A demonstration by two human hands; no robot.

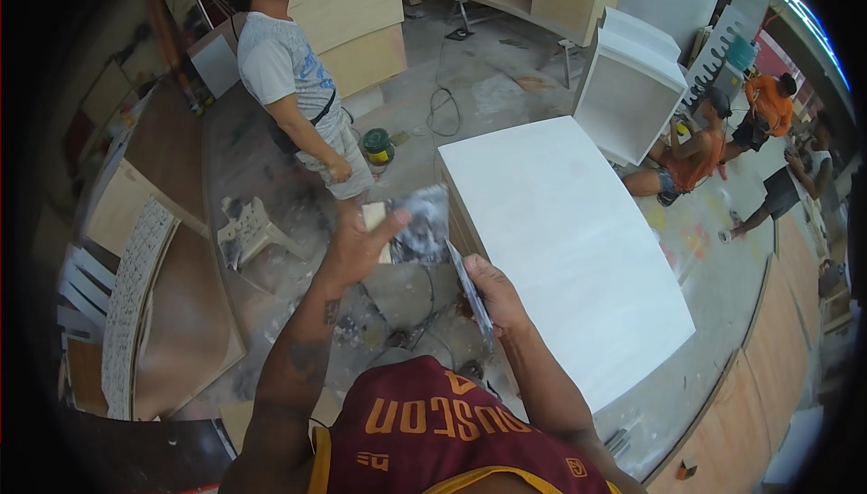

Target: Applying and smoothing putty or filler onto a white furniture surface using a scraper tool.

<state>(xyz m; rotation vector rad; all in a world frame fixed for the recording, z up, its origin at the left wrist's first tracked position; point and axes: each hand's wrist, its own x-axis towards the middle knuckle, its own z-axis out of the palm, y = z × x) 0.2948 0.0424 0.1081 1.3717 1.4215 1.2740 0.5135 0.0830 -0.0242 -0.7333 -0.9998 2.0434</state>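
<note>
head: left hand (359,246) raised, right hand (492,291) gripping scraper (471,288).

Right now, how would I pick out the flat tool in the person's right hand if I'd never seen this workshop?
Find the big white panel in the middle of the floor. At its near-left edge the right hand grips a thin, flat scraper blade, pointing up and away. Unlike the putty-smeared board in the left hand, it is narrow, grey and seen edge-on.
</note>
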